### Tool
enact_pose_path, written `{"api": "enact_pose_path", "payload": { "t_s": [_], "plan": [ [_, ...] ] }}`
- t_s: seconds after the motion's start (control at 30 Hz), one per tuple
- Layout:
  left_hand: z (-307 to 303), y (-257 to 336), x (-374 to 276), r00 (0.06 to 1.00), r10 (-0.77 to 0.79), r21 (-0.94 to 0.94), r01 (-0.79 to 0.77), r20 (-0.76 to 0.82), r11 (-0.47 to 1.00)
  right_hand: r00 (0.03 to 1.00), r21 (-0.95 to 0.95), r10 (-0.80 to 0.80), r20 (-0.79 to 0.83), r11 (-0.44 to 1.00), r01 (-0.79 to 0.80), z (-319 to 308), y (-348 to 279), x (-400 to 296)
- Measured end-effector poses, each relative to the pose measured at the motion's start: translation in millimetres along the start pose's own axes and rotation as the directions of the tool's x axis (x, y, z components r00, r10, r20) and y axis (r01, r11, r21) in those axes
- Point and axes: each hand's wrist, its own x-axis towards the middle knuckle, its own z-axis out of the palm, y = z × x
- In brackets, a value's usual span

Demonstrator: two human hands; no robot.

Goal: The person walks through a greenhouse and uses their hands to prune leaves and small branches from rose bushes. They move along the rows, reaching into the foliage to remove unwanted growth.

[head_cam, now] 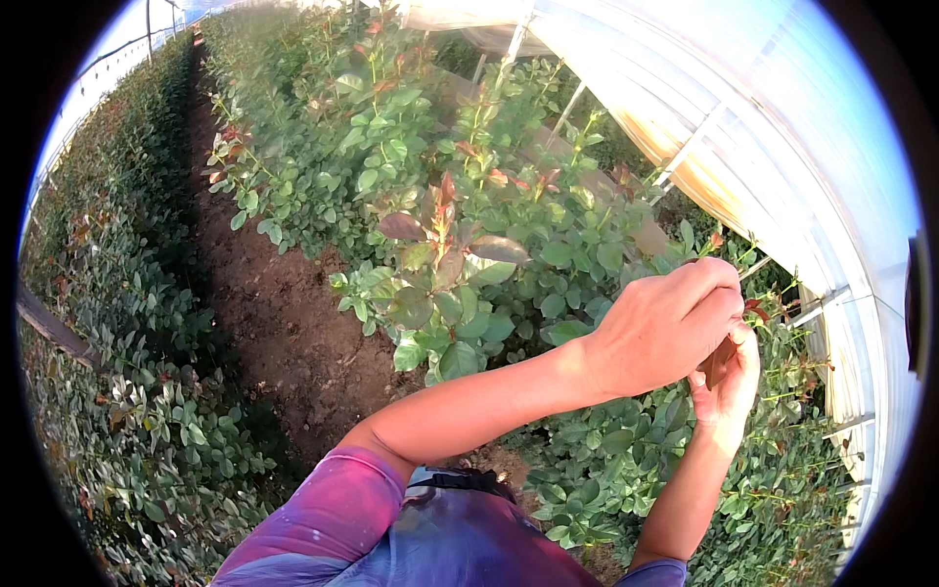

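My left hand [664, 330] reaches across to the right, its fingers curled in at the top of a reddish rose shoot. My right hand [733, 381] is just below it, thumb and fingers around a dark red-brown leaf [715, 363] of that shoot. The two hands touch or nearly touch. Small red leaves [755, 312] stick out past the left fingers. The fingers hide the shoot's stem and tip. Left of the hands stands another tall rose shoot [444, 227] with red young leaves at its top.
Leafy rose bushes [381, 139] fill the bed ahead. A bare soil path [279, 323] runs between it and another plant row [125, 242] on the left. Metal struts [689, 143] and plastic greenhouse sheeting [821, 183] stand at the right. A wooden post [55, 326] juts in at the left.
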Motion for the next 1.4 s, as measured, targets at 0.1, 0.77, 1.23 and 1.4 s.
{"api": "enact_pose_path", "payload": {
  "t_s": [0.1, 0.77, 1.23, 1.4],
  "plan": [
    [-29, 17, 10, 0.988, 0.109, -0.141, -0.124, -0.108, 0.982, 0.906, -0.015, -0.393, -0.156, 0.918, 0.395, 19, 11, -29],
    [-447, -75, -229, 0.159, -0.939, 0.446, 0.847, 0.304, 0.288, 0.889, -0.572, -0.457, -0.035, 0.738, 0.357, 119, 197, -22],
    [-242, -316, 19, 0.679, -0.720, 0.031, 0.724, 0.143, 0.689, 0.649, -0.228, -0.313, -0.693, 0.950, 0.214, -27, 184, 532],
    [7, -462, 102, 0.455, -0.462, 0.000, 0.713, 0.761, 0.702, 0.505, -0.456, -0.322, -0.800, 0.874, -0.165, -206, 237, 652]
  ]
}}
